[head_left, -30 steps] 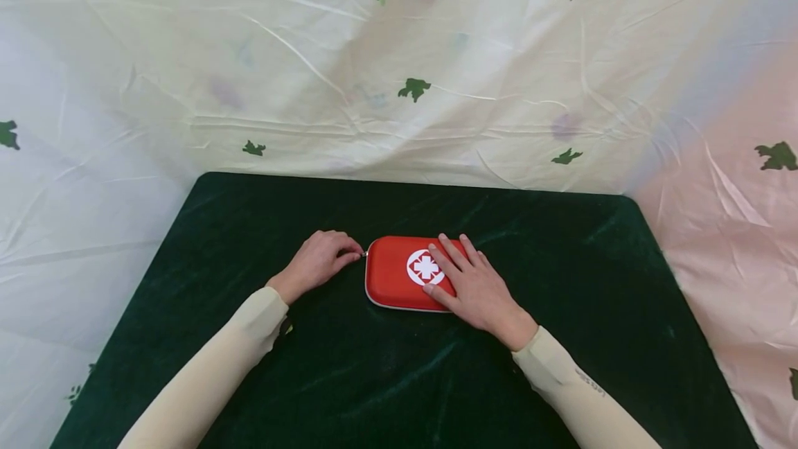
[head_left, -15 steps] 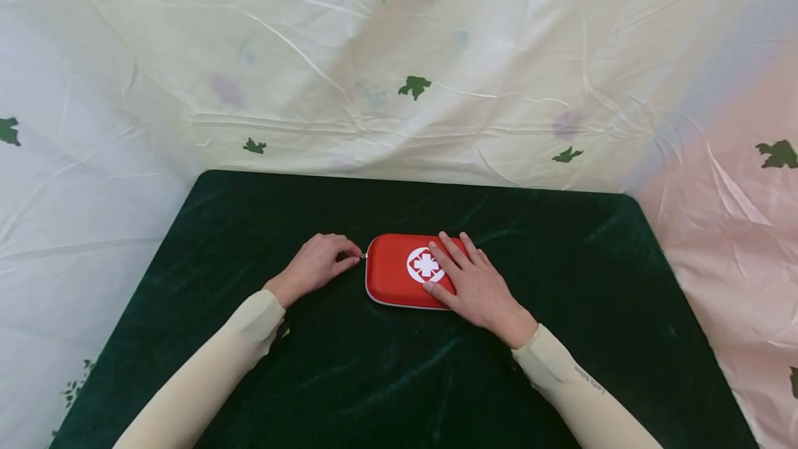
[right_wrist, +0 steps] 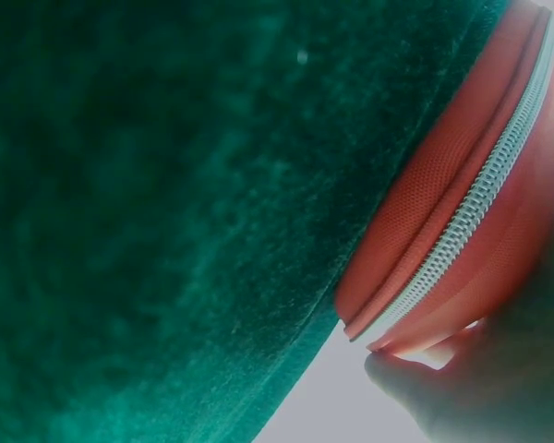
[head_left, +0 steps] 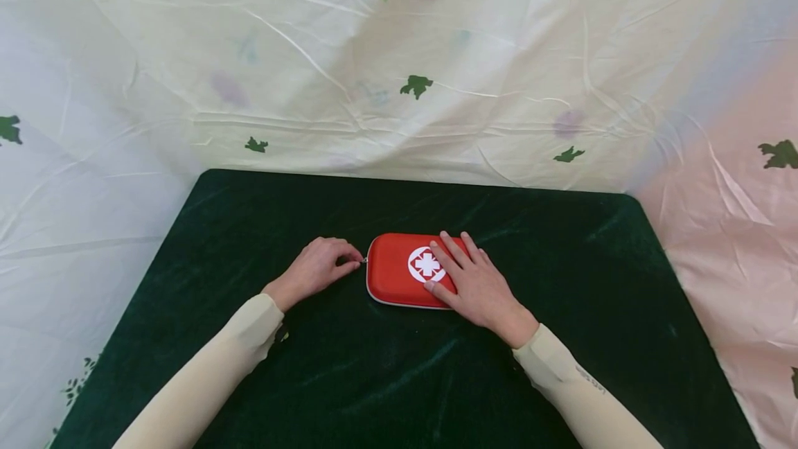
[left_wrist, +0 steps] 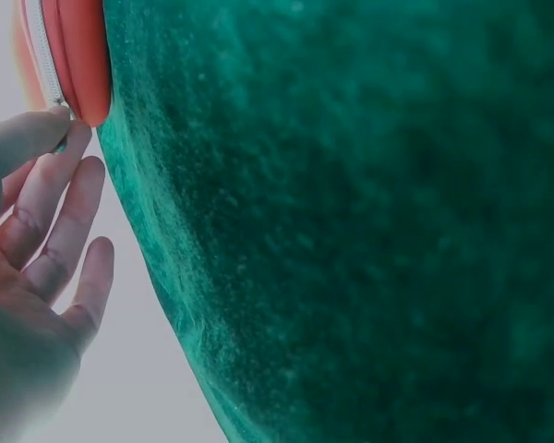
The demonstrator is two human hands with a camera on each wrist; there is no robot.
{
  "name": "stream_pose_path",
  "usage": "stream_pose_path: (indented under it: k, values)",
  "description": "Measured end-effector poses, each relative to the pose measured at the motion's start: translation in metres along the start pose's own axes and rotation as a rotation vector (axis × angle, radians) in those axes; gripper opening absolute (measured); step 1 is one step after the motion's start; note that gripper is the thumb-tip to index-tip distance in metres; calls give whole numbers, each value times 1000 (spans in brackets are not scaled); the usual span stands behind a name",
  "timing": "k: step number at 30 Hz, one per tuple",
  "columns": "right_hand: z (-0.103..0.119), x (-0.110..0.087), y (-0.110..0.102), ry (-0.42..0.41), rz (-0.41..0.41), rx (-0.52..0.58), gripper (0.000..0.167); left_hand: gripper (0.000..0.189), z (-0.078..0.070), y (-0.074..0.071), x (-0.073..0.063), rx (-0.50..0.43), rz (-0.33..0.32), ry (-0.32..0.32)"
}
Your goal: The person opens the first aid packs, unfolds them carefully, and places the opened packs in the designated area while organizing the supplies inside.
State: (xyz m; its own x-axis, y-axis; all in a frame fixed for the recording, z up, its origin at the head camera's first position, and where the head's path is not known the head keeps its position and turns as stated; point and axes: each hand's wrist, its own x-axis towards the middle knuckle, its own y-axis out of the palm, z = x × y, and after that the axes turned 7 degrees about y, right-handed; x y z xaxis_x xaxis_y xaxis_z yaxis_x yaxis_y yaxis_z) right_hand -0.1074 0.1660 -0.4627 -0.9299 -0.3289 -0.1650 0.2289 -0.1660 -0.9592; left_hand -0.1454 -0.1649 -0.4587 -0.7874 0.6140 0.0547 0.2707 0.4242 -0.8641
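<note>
A red zip-up first-aid case (head_left: pixel 393 276) with a white cross in a white ring lies flat on the table. At its left end my left hand (head_left: pixel 314 266) pinches the small zipper pull (head_left: pixel 364 260) between thumb and forefinger. The left wrist view shows the other fingers of that hand (left_wrist: pixel 51 226) loosely bent, beside the silver zipper (left_wrist: pixel 42 51). My right hand (head_left: pixel 475 284) rests with spread fingers on the case's right part, covering it and part of the emblem. Closed zipper teeth (right_wrist: pixel 480 196) run along the near side in the right wrist view.
Dark green velvet (head_left: pixel 399 380) covers the table, its rounded far corners showing. Pale cloth (head_left: pixel 312 75) printed with green leaves hangs behind and on the left, and a pinkish stretch (head_left: pixel 736 241) hangs on the right.
My left hand has slid slightly toward me along the case's left end, with the zipper pull between its fingers. The right hand stays in place on the case.
</note>
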Motion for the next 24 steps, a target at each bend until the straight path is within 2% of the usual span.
stream_pose_path:
  k: [24]
  values:
    - [1,0,0,6,6,14,86,20,-5,3,-11,-46,7,18]
